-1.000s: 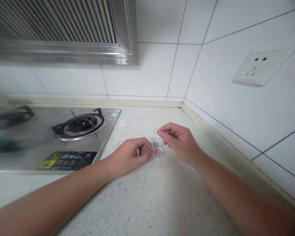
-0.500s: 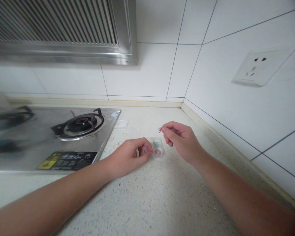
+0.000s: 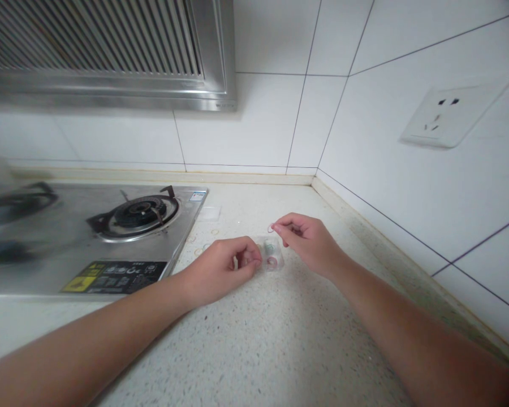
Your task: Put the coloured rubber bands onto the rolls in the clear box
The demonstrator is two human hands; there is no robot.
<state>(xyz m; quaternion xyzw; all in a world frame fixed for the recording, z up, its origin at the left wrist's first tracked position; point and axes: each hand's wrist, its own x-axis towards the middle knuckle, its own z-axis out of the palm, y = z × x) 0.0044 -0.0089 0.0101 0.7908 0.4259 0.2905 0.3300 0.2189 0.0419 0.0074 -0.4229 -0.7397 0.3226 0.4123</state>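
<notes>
One thin, pale ring (image 3: 269,230) is being pinched between the thumb and forefinger of the right hand (image 3: 304,240), near the far edge of a clear plastic compartment case (image 3: 279,264); its height above the countertop (image 3: 280,339) I cannot tell. The left hand (image 3: 224,264) is resting at the case's left side with thumb and fingertips drawn together; whether they are gripping its wall is not showing.

Progress, as judged from the contents, is partial: a red ring (image 3: 272,262) is lying in the near right compartment and a green ring (image 3: 269,247) in the one behind it. Outside are the pinched ring and several loose ones, including a yellowish ring (image 3: 215,232) that is lying beyond the left hand.

Obstructions: the left hand is covering the case's left portion, so its contents there are escaping inspection. A clear flat plastic piece (image 3: 210,213) is lying just beside the gas cooktop (image 3: 74,226), whose edge is bounding the loose rings on the left. A range hood (image 3: 214,93) is overhanging the cooktop; a wall socket (image 3: 443,116) is sitting well apart.
</notes>
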